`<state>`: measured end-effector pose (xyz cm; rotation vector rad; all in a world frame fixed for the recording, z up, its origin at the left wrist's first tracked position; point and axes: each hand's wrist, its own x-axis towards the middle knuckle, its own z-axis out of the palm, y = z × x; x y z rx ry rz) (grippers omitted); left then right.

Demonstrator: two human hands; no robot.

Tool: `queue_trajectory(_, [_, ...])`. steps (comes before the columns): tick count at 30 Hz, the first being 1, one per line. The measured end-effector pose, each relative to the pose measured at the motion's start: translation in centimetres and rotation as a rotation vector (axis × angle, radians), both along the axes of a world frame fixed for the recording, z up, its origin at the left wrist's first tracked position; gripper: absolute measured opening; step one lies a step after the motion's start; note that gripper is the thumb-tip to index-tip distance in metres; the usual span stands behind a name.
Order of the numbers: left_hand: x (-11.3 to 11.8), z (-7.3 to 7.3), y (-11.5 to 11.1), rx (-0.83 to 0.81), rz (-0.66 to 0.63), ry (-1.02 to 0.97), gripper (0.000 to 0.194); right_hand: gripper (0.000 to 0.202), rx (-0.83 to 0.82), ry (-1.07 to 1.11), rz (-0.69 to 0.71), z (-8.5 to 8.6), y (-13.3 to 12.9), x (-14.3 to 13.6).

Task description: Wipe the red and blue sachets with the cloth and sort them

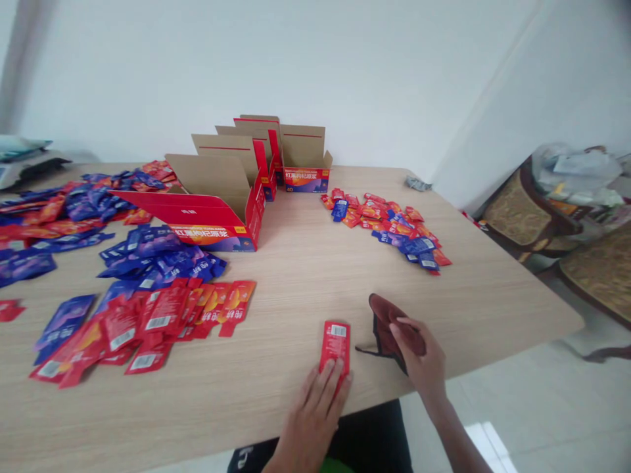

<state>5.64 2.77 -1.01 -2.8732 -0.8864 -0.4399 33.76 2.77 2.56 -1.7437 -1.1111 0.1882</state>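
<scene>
My left hand (318, 410) lies with its fingers stretched out on the lower part of a red sachet (336, 338) near the table's front edge. The sachet's white barcode label faces up. To the right, my right hand (419, 355) has thumb and fingers closed on a maroon cloth piece (387, 315) with black edging and a thin black strap. The cloth stands partly folded on the table, and its exact kind I cannot tell. Left of my hands are a heap of red sachets (162, 312) and blue sachets (158, 253).
Open red cardboard boxes (211, 230) stand in a row, with another box (305, 179) by the wall. A mixed red and blue sachet pile (394, 223) lies at right. More sachets (93, 197) cover the far left. Chairs (522, 203) stand beyond the table's right edge.
</scene>
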Motion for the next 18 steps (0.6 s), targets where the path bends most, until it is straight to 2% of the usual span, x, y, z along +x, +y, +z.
queue_trajectory(2, [-0.1,-0.4,-0.2,0.049,-0.003,-0.002,0.063,0.04,-0.04,0.069,-0.045,-1.1,-0.9,0.2])
queue_trajectory(5, [-0.6,-0.2,-0.4,0.019,-0.012,-0.071,0.05,0.046,-0.054,0.154,-0.104,-1.9,-1.4,0.3])
queue_trajectory(10, [-2.4,0.4,-1.0,-0.144,-0.094,-0.34,0.028,0.055,-0.084,0.248,-0.195,-1.7,-1.5,-0.1])
queue_trajectory(15, [-5.6,1.5,-1.0,-0.289,-0.092,-0.404,0.04,0.061,-0.175,0.202,-0.305,-2.1,-2.3,0.1])
queue_trajectory(18, [-7.8,2.2,-0.4,-0.34,0.041,-0.461,0.039,0.056,-0.15,0.136,-0.284,-3.0,-2.2,0.7])
